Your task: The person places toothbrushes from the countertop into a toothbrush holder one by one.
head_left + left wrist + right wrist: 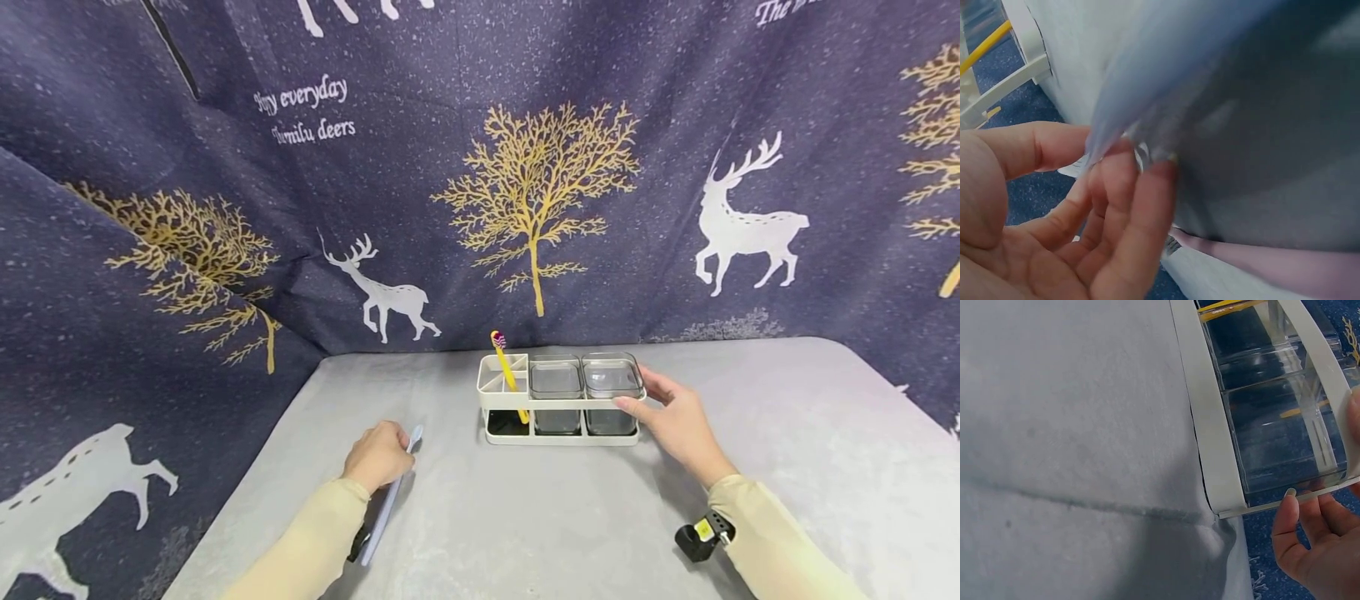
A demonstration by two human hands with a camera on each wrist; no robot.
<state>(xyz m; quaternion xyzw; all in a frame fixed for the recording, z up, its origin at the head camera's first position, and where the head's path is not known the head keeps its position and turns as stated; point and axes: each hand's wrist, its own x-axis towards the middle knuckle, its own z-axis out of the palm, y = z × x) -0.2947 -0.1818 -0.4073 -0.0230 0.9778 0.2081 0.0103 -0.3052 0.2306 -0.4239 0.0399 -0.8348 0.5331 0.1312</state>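
Observation:
My left hand (pixel 380 454) pinches a pale blue toothbrush (pixel 386 517) between thumb and fingers, over the left part of the table. Its bristle head points away from me and its handle slants back toward my forearm. Close up in the left wrist view, the blurred handle (pixel 1166 56) crosses above the fingertips. My right hand (pixel 678 425) grips the right end of a white toothbrush holder (pixel 562 403), thumb on the front rim and fingers at the side. A yellow toothbrush (pixel 510 372) leans in the holder's left, divided section. Two clear cups (pixel 555 379) fill the other sections.
The holder stands toward the back of the grey table (pixel 480 517). Behind it hangs a dark blue cloth (pixel 420 208) printed with deer and golden trees. A black wrist device (pixel 705 536) is strapped at my right sleeve.

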